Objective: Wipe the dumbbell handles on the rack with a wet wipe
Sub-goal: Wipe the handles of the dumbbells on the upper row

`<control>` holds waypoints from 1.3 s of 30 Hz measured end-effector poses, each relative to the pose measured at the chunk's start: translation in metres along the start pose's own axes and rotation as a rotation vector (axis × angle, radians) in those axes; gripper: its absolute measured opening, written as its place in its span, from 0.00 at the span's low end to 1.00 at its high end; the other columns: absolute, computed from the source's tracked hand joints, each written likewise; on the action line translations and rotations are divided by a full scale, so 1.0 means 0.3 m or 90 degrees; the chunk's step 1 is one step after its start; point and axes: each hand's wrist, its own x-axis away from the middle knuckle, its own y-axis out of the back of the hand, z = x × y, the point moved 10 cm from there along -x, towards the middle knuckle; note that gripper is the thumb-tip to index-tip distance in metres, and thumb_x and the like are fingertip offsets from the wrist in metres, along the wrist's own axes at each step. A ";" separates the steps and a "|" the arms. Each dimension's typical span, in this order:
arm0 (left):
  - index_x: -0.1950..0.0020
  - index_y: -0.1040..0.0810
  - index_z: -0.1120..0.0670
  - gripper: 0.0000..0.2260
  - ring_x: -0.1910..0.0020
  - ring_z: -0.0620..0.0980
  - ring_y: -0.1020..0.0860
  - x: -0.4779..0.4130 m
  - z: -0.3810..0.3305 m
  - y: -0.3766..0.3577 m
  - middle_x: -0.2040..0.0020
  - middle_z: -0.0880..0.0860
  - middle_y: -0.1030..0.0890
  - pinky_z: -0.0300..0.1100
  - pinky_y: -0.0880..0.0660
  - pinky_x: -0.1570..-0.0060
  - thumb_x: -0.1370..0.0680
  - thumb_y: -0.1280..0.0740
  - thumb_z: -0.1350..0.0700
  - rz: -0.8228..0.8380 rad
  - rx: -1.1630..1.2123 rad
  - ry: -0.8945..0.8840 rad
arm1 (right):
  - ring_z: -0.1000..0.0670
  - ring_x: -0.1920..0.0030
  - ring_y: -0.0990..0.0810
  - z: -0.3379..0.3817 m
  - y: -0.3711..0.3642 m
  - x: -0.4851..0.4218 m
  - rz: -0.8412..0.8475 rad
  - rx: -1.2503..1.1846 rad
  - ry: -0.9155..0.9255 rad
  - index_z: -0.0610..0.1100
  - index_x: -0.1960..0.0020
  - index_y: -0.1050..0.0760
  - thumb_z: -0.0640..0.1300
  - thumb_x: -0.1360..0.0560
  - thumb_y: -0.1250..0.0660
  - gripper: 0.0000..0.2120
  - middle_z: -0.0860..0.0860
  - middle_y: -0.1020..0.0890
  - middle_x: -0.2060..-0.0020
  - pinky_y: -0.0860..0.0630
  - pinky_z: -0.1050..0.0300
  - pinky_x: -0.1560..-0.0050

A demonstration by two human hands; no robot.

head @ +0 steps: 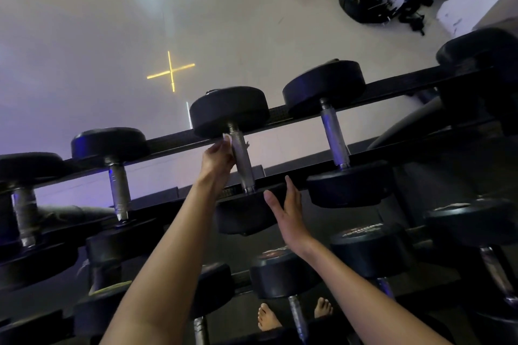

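The white wet wipe (227,139) sits against the upper end of the middle dumbbell's knurled handle (243,162) on the rack's top tier (398,84), pinched there by the left hand (217,159). The right hand (288,213), fingers straight and slightly spread, is at the same dumbbell's near head (244,220).

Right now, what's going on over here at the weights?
A person is cleaning dumbbells on a rack. The left hand holds a white wipe against the metal handle of a top-row dumbbell, near its far end. The right hand is open, fingers straight, beside that dumbbell's near end; I cannot tell whether it touches.
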 end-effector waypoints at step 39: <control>0.50 0.25 0.63 0.04 0.63 0.52 0.22 0.423 0.073 -0.477 0.57 0.60 0.23 0.37 0.22 0.70 0.23 0.34 0.63 0.201 -0.190 -0.045 | 0.52 0.55 0.23 0.202 0.537 0.217 -0.222 0.129 0.111 0.38 0.50 0.19 0.45 0.24 0.33 0.11 0.50 0.20 0.59 0.32 0.61 0.60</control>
